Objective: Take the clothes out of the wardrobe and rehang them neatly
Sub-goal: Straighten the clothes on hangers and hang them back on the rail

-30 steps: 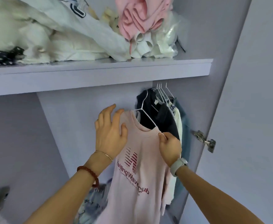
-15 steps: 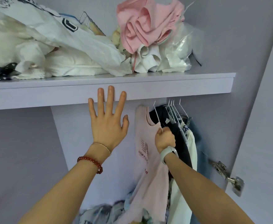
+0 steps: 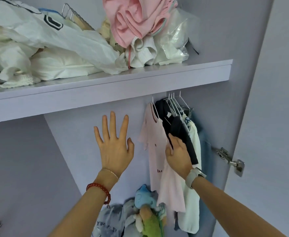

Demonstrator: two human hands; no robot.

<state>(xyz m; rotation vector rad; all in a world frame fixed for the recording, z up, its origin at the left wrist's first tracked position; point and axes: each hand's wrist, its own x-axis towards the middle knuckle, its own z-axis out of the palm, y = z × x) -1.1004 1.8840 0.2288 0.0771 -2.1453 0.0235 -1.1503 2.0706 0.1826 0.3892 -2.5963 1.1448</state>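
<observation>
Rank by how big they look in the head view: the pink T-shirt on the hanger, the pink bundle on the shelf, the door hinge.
1. pink T-shirt, hanging long.
2. pink bundle, though cut off by the frame's top edge, so unsure.
3. door hinge, clearly smallest.

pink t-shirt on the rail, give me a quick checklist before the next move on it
1. Pink t-shirt on its white hanger, hanging from under the shelf: ok.
2. Hanger hook seated on the rail: cannot tell, the shelf edge hides it.
3. Left hand free, fingers spread, holding nothing: ok.
4. Right hand has a grip on a garment: not ok, straight fingers slide between the pink shirt and the black garment.
5. Shirt hanging flat: not ok, it is turned edge-on.
</observation>
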